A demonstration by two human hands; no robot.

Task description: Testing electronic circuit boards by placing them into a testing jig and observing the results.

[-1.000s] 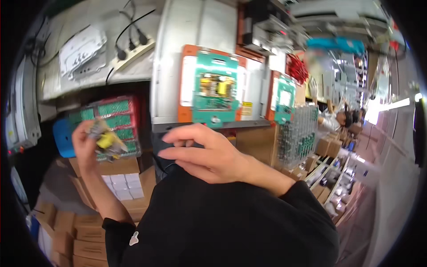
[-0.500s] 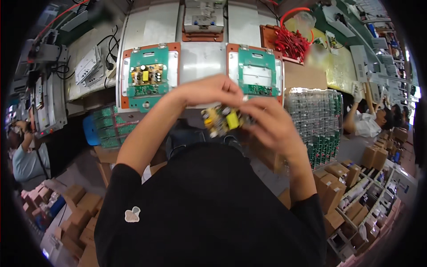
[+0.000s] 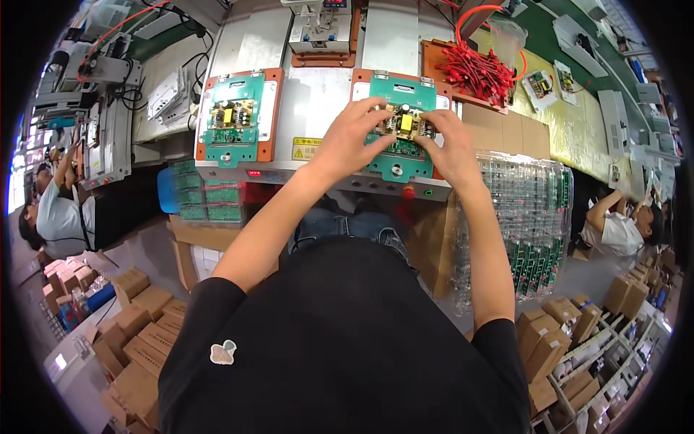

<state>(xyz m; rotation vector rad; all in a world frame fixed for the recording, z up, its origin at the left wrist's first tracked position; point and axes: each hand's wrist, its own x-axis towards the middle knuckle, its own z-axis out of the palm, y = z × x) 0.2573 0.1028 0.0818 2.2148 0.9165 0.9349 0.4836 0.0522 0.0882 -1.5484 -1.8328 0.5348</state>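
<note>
A populated circuit board (image 3: pixel 407 123) with a yellow block part lies in the opening of the right green fixture plate (image 3: pixel 403 88). From its left side my left hand (image 3: pixel 350 139) grips the board, thumb at the near edge and fingers at the far edge. My right hand (image 3: pixel 451 145) closes on the right end in the same way. Fingertips cover both ends of the board. Below it in the plate sits a strip of green board. On the left stands a matching green fixture plate (image 3: pixel 233 90), with another populated board (image 3: pixel 229 115) set in it.
Red wires (image 3: pixel 476 72) lie heaped in an orange tray beyond my right hand. A metal device (image 3: pixel 322 32) stands at the back centre. Clear trays of green boards (image 3: pixel 536 264) are stacked right; more trays (image 3: pixel 210 195) stand left. Cartons fill the floor, and people work at both sides.
Both hands have moved forward from near my body, carrying the populated board into the right fixture plate's opening. That opening held no populated board before. My hands are now spread to its two ends.
</note>
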